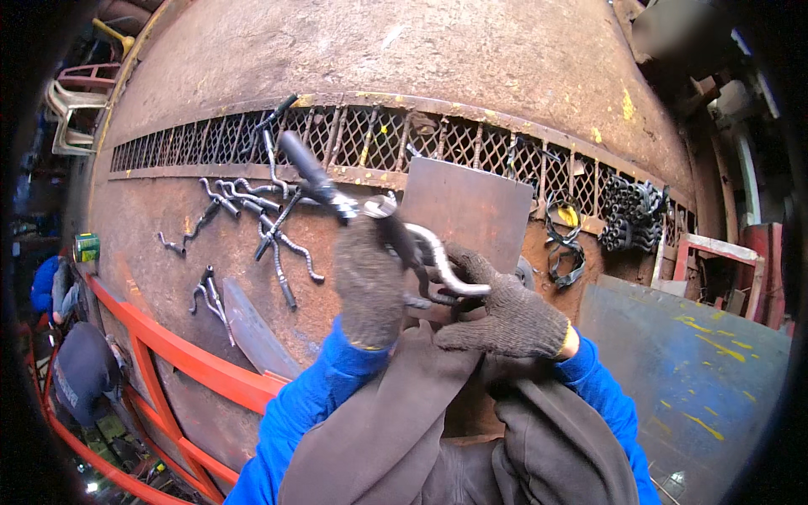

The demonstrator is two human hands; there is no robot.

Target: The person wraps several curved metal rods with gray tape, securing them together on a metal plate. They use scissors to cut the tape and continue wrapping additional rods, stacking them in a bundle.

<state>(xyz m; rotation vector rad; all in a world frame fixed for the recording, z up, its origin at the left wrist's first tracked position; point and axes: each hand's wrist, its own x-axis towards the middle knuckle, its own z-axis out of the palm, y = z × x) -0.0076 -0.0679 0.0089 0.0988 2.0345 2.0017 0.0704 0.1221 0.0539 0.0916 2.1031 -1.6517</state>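
Note:
My left hand [370, 282], in a dark knit glove and slightly blurred, is closed around a bunch of bent metal tubes. One tube [310, 164] in the bunch has a thick dark grey sleeve and sticks out past the far side of the fist. A shiny S-curved tube [442, 263] from the same bunch reaches toward my right hand [513, 316], also gloved. The right fingers and thumb curl around the curved ends, above my lap; part of that grip is hidden. Beyond my hands stands a flat metal sheet [471, 206].
Loose bent tubes [244, 198] lie scattered on the rusty surface at left. Bundled tubes [631, 215] rest at right, beside black straps [564, 248]. A mesh-covered slot [337, 139] crosses beyond. An orange rail [194, 345] runs at left, with another person [84, 370] past it.

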